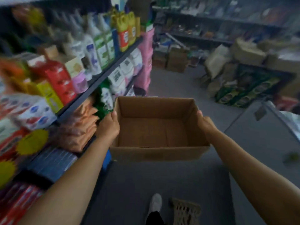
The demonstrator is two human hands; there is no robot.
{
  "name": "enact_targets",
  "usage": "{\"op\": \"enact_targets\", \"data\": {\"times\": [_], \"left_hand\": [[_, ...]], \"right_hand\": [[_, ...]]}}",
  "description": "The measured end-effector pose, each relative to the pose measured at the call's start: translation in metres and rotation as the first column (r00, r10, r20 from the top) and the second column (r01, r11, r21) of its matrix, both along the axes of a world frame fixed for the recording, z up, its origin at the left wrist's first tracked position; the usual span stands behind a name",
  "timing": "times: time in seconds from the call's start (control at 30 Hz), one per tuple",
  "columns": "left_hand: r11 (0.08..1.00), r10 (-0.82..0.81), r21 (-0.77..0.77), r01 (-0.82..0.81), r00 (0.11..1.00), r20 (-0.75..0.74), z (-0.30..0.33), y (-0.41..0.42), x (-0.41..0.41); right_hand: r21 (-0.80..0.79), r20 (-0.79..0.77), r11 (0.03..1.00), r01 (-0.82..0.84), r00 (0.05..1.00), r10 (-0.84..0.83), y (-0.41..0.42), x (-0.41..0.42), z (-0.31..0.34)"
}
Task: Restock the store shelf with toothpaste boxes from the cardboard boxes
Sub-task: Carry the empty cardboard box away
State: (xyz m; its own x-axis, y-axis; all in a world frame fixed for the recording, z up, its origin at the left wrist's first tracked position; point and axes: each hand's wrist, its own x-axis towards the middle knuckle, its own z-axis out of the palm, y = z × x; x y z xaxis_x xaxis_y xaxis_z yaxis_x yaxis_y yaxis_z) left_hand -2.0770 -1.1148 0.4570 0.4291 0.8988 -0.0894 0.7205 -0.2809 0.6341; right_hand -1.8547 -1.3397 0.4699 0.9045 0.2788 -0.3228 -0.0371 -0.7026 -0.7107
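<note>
Hands clamped on open cardboard box, left hand and right hand on opposite walls, arms outstretched

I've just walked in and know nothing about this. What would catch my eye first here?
First, the open cardboard box at the centre, held out over the aisle floor and showing an empty brown bottom. The left hand grips its left wall and the right hand its right wall. Next, the crowded shelf along the left, packed with bright bottles and cartons, though blur hides their labels.
</note>
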Motion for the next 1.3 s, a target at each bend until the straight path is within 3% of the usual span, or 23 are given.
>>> {"op": "enact_targets", "data": {"times": [0.4,0.63,0.93,1.3], "left_hand": [[0.970,-0.242,0.003,0.242,0.970,0.008,0.051,0.136,0.358],[0.961,-0.274,0.039,0.273,0.961,0.044,0.048,0.248,0.565],[0.941,-0.335,-0.034,0.337,0.941,0.057,0.077,0.377,0.833],[0.960,-0.276,-0.043,0.276,0.961,0.012,0.039,0.505,1.202]], "right_hand": [[0.046,0.014,0.970,0.239,0.971,-0.240,0.087,0.285,0.063],[0.075,0.064,0.951,0.299,0.951,-0.303,0.186,0.469,0.066],[0.058,0.011,0.923,0.380,0.924,-0.381,0.312,0.722,0.082],[0.118,0.022,0.958,0.263,0.963,-0.267,0.451,1.106,0.058]]}}
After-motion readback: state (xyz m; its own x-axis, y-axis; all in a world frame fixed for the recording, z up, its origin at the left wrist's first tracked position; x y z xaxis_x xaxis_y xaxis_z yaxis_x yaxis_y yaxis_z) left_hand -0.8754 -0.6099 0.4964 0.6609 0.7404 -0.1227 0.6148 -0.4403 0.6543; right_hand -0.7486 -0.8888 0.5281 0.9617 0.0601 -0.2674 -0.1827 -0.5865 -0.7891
